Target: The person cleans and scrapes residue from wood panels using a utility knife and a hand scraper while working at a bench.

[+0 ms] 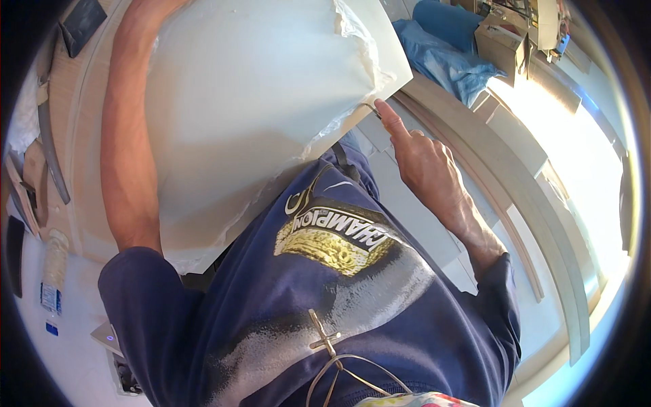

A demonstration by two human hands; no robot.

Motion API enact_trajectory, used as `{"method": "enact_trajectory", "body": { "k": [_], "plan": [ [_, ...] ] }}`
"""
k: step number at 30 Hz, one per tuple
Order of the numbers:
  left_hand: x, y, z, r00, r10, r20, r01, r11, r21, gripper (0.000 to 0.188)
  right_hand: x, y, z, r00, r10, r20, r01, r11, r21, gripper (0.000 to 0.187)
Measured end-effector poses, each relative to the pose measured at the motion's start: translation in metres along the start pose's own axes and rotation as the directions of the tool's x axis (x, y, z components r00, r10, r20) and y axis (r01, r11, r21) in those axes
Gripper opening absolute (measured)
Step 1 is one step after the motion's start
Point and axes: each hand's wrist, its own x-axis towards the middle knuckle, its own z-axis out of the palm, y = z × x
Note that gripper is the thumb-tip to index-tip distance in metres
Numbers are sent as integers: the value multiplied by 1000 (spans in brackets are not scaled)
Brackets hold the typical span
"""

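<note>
A large pale white panel lies before me, and thin translucent film shows ragged, crumpled edges along its right and near sides. My right hand is closed round a thin metal tool, index finger stretched along it. The tool's slim, curved tip meets the panel's right edge; its handle is hidden in the fist. My left arm reaches across the panel's left side. Only part of my left hand shows at the top edge, with its fingers out of sight.
A wooden board extends under the panel's left side. On the left are a clear bottle and a curved grey strip. Long curved boards stand at the right. Blue plastic sheeting and a cardboard box lie at the far right.
</note>
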Motion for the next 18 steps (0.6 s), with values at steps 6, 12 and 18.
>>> {"method": "enact_trajectory", "body": {
  "k": [6,12,18],
  "plan": [
    [4,-8,6,989,146,-37,-149,985,-91,66,2,0,0,997,-77,-29,72,986,-153,83],
    [-5,13,-15,981,134,143,-106,977,-186,65,5,2,0,999,-33,25,35,994,-103,80],
    [5,-9,11,991,130,-21,-131,989,-75,67,4,-1,2,998,56,38,-64,960,273,58]
  ]
}}
